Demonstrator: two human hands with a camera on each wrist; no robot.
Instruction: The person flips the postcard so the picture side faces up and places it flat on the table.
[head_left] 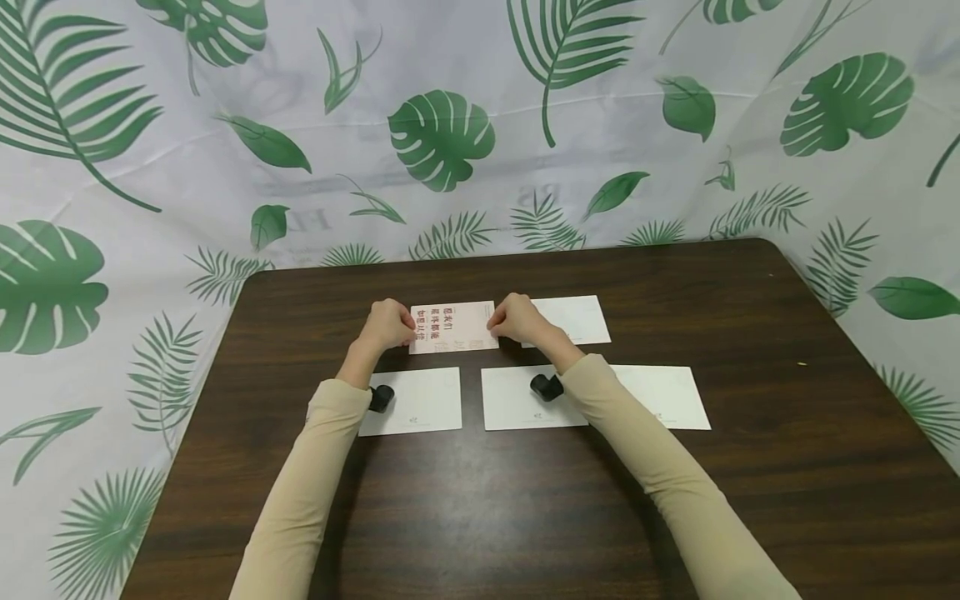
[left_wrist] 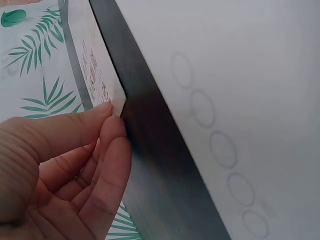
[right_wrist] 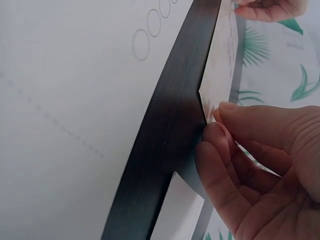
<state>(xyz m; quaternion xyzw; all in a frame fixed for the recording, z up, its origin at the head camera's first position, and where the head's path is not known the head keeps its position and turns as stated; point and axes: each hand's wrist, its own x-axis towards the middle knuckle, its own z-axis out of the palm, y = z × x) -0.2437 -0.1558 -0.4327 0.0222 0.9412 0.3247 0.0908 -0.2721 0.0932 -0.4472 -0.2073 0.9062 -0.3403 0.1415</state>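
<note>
A pale pink postcard (head_left: 468, 327) with red printed characters lies flat in the back row, in the middle of the head view. My left hand (head_left: 387, 323) pinches its left edge between thumb and forefinger, as the left wrist view shows close up. At the opposite edge, the thumb and forefinger of my right hand (head_left: 516, 318) pinch the card too. Just right of it, partly behind the right hand, is a white postcard (head_left: 577, 317), blank side up. Below the left wrist lies another white postcard (left_wrist: 260, 100), with a row of printed ovals.
Two more white postcards, a middle one (head_left: 510, 400) and a right one (head_left: 671, 392), lie in the front row, partly covered by the right forearm and its black wrist camera (head_left: 546, 387). The dark wooden table (head_left: 465, 517) ends at a leaf-print curtain (head_left: 465, 75) behind.
</note>
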